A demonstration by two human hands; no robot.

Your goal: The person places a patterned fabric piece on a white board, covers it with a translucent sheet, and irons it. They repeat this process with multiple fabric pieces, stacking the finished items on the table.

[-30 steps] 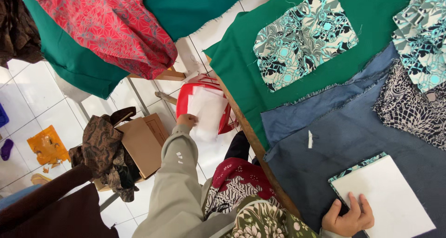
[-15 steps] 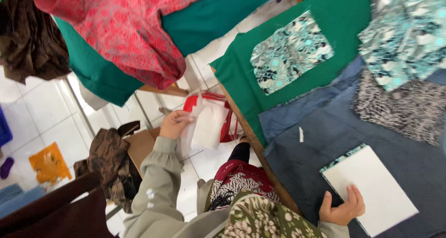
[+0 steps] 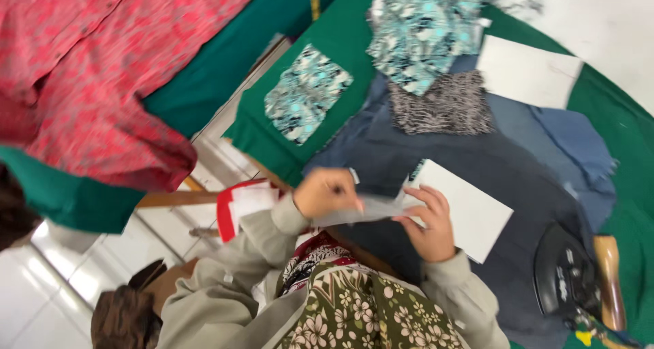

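While your left hand (image 3: 328,192) and right hand (image 3: 428,223) pinch the grey fabric strip (image 3: 357,213) taut, the flat iron (image 3: 569,277) sits unused.

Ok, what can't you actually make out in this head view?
- Grey strip held between left hand and right hand: motion blur hides its material.
- Iron: bottom frame edge cuts off its lower part.
- Red and white bag: partly behind the left sleeve; contents unseen.
- Blue-grey cloth: white card covers part.

hands: 2 (image 3: 327,192) (image 3: 426,223) | white sheets: 2 (image 3: 470,209) (image 3: 528,70) | iron: 1 (image 3: 565,281) | teal-print patches: 2 (image 3: 306,93) (image 3: 422,32)
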